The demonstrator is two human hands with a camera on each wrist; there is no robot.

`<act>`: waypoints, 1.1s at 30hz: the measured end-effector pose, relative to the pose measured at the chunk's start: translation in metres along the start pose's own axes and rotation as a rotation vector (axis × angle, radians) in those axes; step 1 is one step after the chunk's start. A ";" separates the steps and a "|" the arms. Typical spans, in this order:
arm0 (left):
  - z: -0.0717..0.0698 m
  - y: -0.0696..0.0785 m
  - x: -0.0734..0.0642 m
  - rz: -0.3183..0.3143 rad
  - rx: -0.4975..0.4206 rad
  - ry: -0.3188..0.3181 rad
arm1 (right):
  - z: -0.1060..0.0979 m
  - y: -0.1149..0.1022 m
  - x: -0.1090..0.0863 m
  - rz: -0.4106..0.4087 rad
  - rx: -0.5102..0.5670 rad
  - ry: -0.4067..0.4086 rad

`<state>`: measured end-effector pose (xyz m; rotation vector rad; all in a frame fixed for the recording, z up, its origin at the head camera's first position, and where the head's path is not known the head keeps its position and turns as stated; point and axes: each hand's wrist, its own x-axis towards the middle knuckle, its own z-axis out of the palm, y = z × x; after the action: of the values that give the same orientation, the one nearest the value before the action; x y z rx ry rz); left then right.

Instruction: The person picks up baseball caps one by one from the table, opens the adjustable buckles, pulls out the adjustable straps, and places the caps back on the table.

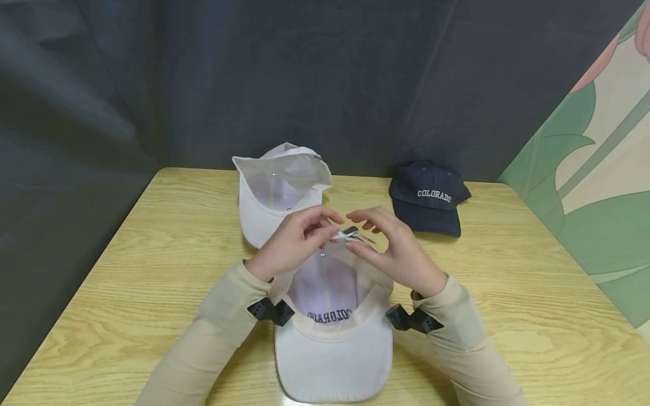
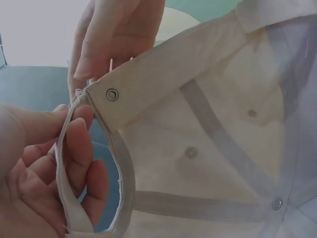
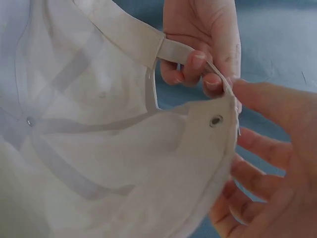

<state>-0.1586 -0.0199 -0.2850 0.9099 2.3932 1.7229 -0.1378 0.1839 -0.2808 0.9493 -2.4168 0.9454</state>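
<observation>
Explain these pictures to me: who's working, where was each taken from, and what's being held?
There's no machine: a person works bare-handed. The wide picture comes from a camera on their head; the two close ones, from black cameras on the wrists. On the wooden table, beyond the hands, sit a white cap, inside showing, and a navy cap marked COLORADO. The left hand pinches the back strap of the nearer pale cap; the right hand is at that cap's back edge, fingers loosely spread.
</observation>
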 end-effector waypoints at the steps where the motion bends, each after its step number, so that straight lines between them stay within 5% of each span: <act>1: 0.000 0.000 0.000 0.006 -0.004 -0.001 | 0.000 0.000 0.000 -0.005 0.007 -0.017; 9: 0.002 0.001 -0.001 0.048 -0.017 -0.010 | 0.004 -0.002 0.000 -0.008 0.040 -0.051; 33: 0.003 0.003 -0.001 0.023 0.027 0.000 | -0.002 -0.005 -0.001 -0.011 0.009 -0.111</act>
<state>-0.1553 -0.0171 -0.2838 0.9441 2.4213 1.7021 -0.1332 0.1832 -0.2779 1.0432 -2.4980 0.9226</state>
